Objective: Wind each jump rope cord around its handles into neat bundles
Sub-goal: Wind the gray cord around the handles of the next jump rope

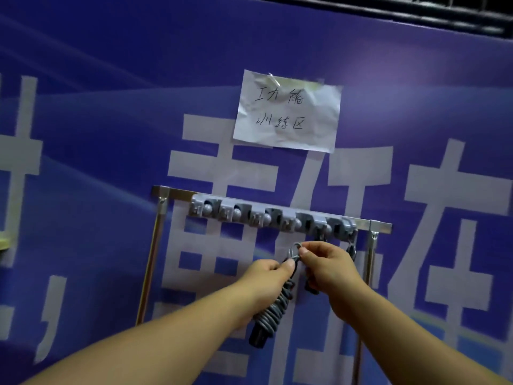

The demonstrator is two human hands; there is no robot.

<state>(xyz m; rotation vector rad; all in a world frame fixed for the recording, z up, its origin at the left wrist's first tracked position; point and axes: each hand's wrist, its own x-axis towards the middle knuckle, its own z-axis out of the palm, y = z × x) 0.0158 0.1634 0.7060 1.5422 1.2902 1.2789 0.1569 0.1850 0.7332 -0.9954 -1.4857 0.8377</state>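
— Two bare arms up close, reaching to the wall. Left hand (265, 276) wrapped tight around the wound jump rope bundle (273, 309), black handles poking out below.

— And up top?

— Right hand (322, 262) pinching the last cord loop (295, 250), just under the hook rack (273, 215).

— Winding nearly done?

— Looks so. Next, probably tuck that loop or hang it.

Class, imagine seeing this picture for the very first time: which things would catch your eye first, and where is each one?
First, the crumpled handwritten paper sign taped high on the blue banner. Then, low in the middle, the left hand grips a wound jump rope bundle while the right hand pinches its cord loop. Just above them runs a grey clip rack on a metal rail.
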